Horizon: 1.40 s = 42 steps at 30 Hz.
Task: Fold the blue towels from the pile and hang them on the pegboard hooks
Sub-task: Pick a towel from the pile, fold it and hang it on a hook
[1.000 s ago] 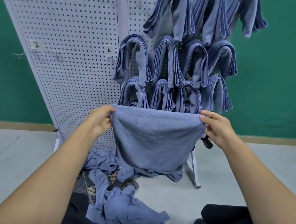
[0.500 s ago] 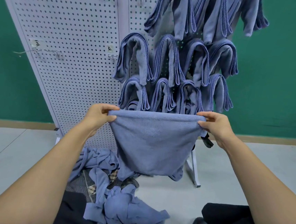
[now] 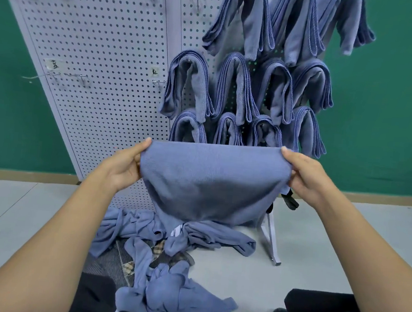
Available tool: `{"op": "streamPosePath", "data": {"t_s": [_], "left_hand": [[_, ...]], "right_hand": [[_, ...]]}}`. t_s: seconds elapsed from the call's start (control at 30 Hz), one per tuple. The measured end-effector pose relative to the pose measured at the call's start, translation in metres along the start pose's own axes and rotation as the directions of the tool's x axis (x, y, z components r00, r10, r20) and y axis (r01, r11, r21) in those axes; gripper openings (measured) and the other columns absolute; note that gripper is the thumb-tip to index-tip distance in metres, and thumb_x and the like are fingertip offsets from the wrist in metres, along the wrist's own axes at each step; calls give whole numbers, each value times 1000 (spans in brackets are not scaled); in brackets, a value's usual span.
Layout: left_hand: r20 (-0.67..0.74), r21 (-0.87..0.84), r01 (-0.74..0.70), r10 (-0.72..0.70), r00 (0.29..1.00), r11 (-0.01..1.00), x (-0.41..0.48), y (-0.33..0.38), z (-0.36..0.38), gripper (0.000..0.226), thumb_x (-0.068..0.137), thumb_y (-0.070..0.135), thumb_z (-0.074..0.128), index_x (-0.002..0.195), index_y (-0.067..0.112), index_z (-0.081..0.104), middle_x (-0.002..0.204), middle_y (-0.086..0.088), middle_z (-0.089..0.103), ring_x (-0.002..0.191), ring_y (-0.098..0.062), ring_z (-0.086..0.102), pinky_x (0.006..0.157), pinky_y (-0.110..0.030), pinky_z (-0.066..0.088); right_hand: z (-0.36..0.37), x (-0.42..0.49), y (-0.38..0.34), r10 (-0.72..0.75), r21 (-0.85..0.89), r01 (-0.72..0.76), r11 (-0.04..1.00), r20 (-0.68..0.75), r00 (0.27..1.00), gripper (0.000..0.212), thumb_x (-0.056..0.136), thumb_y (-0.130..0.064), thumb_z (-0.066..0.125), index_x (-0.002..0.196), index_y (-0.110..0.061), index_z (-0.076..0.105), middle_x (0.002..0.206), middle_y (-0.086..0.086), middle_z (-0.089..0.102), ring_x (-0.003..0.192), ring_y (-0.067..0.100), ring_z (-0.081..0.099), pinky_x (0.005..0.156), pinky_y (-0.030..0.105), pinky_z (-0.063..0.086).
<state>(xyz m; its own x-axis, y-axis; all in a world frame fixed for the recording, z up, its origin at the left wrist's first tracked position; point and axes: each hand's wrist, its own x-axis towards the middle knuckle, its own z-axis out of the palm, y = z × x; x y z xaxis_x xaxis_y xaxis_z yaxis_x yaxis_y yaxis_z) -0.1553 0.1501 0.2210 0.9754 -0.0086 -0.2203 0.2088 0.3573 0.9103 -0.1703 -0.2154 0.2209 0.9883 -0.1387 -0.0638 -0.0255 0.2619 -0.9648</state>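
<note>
Head view, two hands, one cloth between them. Left hand (image 3: 123, 165) pinches the left top corner of a blue towel (image 3: 212, 181), thumb on the near face and fingers curled behind it. Right hand (image 3: 306, 178) pinches the right top corner the same way. The top edge is pulled taut and level between them, and the body sags in a rounded belly with its lower edge hanging just over the pile (image 3: 165, 257). Both forearms are bare, reach forward from the lower corners and converge slightly, with the hands at equal height.

Behind the taut edge is a white pegboard (image 3: 95, 69) with two panels. The right panel carries folded towels (image 3: 234, 88) draped over pegs. There are four in the bottom row, four in the middle row and three in the top row, which is cut by the frame edge, so eleven are counted. The left panel has three wire hooks (image 3: 159, 83) at mid height and two paper labels (image 3: 52, 64). More hooks along the top are blurred.

On the grey floor (image 3: 316, 254) the pile is crumpled blue cloth, and the number of pieces cannot be told. It lies partly on a checked cloth (image 3: 158, 248). One angled stand foot (image 3: 271, 240) shows at the right of the board. A green wall (image 3: 394, 98) stands behind it.
</note>
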Motion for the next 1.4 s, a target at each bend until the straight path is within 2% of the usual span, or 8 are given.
{"op": "streamPosePath", "data": {"t_s": [0.2,0.4,0.67,0.97,1.1,1.17,1.3,1.4], "left_hand": [[-92,-32,57,-60,994,998,-7,-16,39,5,92,9,59,89,5,61,64,-4,70,66,-13,64,57,-20,56],[51,217,-88,79,996,972,-25,-38,91,7,88,7,65,95,6,66,65,2,70,57,-5,65,63,-19,56],[20,255,-167,167,986,953,-30,-49,108,24,87,22,70,105,6,70,98,-7,73,91,-15,70,82,-24,55],[13,307,-221,228,974,926,-28,-44,107,11,87,7,61,80,12,68,54,9,51,50,-4,46,58,-15,43],[150,175,-247,222,963,953,-29,-34,105,18,88,6,54,87,11,71,76,-5,52,67,-12,44,61,-19,40],[220,91,-250,225,949,964,-30,-29,103,21,90,5,48,85,10,69,68,-1,51,63,-12,41,58,-19,38],[283,64,-211,185,941,975,-31,-27,98,40,91,6,42,67,21,70,52,8,45,57,-10,35,61,-26,27],[213,132,-178,148,966,975,-29,-29,91,33,92,3,43,77,16,70,56,6,47,55,-9,40,59,-24,34]], "right_hand": [[33,-9,9,71,-74,-74,994,-49,996,6,91,-4,60,86,-6,62,50,-4,58,42,3,52,53,14,52],[82,-24,18,-5,-230,28,973,99,995,10,87,2,64,84,-7,62,64,3,53,52,10,48,57,17,52],[101,-36,25,-74,-262,116,958,164,984,6,87,-5,67,91,-9,66,73,-1,62,63,4,61,66,19,54],[90,-40,18,55,-26,-50,998,247,968,32,87,17,48,113,-3,48,103,20,68,88,24,70,81,28,58],[63,-21,18,-18,-270,43,962,94,995,49,83,9,63,125,-9,45,110,11,58,91,23,60,83,31,52],[54,-15,21,40,-340,-4,940,99,994,59,81,1,71,130,-17,42,113,1,51,95,18,57,83,31,47],[51,-12,28,232,-303,-156,940,232,945,32,81,-7,72,109,-20,62,100,0,64,91,14,57,79,25,43],[52,-13,25,121,-181,-81,980,221,968,19,85,-7,67,101,-17,68,92,0,69,88,14,61,75,25,47]]}}
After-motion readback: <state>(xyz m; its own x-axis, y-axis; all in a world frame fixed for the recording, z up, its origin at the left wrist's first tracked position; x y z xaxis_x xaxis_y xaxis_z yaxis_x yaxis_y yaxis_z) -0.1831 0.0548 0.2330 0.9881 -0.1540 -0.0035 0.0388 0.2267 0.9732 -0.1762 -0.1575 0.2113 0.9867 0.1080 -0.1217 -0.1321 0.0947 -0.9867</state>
